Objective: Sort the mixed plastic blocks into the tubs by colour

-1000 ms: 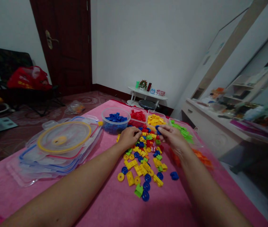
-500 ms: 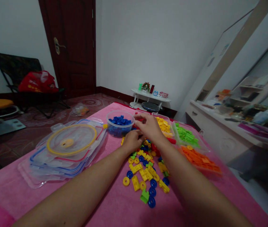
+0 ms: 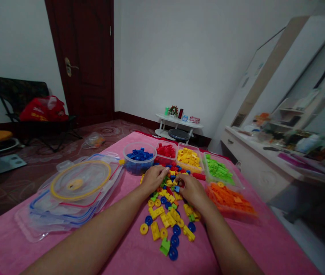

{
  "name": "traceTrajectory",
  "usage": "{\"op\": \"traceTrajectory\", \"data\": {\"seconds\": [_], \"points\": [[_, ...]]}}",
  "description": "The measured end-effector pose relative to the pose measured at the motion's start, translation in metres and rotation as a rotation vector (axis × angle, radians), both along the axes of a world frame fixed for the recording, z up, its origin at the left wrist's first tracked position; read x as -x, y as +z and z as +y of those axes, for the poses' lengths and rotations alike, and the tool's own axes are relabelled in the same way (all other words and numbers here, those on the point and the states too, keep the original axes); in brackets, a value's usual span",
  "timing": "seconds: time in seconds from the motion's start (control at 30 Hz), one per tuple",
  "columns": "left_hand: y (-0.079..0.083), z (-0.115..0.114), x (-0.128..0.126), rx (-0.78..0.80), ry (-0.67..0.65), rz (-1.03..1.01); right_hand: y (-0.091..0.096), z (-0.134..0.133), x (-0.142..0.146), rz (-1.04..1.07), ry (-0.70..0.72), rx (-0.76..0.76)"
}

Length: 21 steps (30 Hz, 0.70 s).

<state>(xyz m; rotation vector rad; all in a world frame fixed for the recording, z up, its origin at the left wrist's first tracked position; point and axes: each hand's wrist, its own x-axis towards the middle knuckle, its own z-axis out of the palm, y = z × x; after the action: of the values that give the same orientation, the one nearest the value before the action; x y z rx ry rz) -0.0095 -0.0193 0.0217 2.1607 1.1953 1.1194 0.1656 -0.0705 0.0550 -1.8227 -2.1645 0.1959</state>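
Observation:
My left hand (image 3: 154,178) rests at the left side of a loose pile of toy building bricks, its fingers bent together at the bricks. What lies under those fingers is hidden. On the pile's right side, my right hand (image 3: 191,189) has thumb and fingers curved apart, close to a blue brick (image 3: 176,188). Yellow bricks (image 3: 166,219), blue wheels (image 3: 175,240) and a green brick (image 3: 165,246) spread toward me. Behind the pile stand a round tub of blue bricks (image 3: 139,154), a box of red bricks (image 3: 166,151) and a box of yellow bricks (image 3: 189,158).
Green bricks (image 3: 219,169) and orange bricks (image 3: 232,199) fill boxes at the right. Clear lids (image 3: 79,183) are stacked at the left on the pink tablecloth (image 3: 133,244). Beyond are a white shelf (image 3: 179,121), a dresser (image 3: 248,164) and a folding chair (image 3: 21,89).
My right hand has moved from above the red-brick box, where a small red piece showed at its fingertips, back down to the pile. My left hand stays at the pile; the view has shifted slightly.

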Motion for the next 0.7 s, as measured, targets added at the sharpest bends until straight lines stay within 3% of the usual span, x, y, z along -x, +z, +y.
{"op": "traceTrajectory", "data": {"seconds": [0.13, 0.23, 0.3, 0.4, 0.53, 0.7], "points": [[0.001, 0.0, 0.0, 0.113, -0.028, -0.038, 0.011, -0.007, -0.011, -0.026, 0.086, 0.118], [0.004, 0.002, 0.0, 0.195, -0.129, -0.042, 0.019, -0.012, -0.021, 0.097, 0.258, 0.273], [0.008, 0.004, 0.0, 0.261, -0.202, -0.065, 0.024, -0.012, -0.026, 0.21, 0.296, 0.302], [0.017, 0.01, -0.003, 0.252, -0.17, -0.063, 0.026, -0.006, -0.03, 0.315, 0.15, 0.117], [0.023, 0.021, -0.016, 0.034, -0.093, 0.145, 0.017, 0.007, -0.028, 0.316, -0.007, -0.172], [0.019, 0.03, -0.041, -0.052, -0.094, 0.359, -0.013, 0.016, -0.018, 0.305, -0.06, -0.211]]}}
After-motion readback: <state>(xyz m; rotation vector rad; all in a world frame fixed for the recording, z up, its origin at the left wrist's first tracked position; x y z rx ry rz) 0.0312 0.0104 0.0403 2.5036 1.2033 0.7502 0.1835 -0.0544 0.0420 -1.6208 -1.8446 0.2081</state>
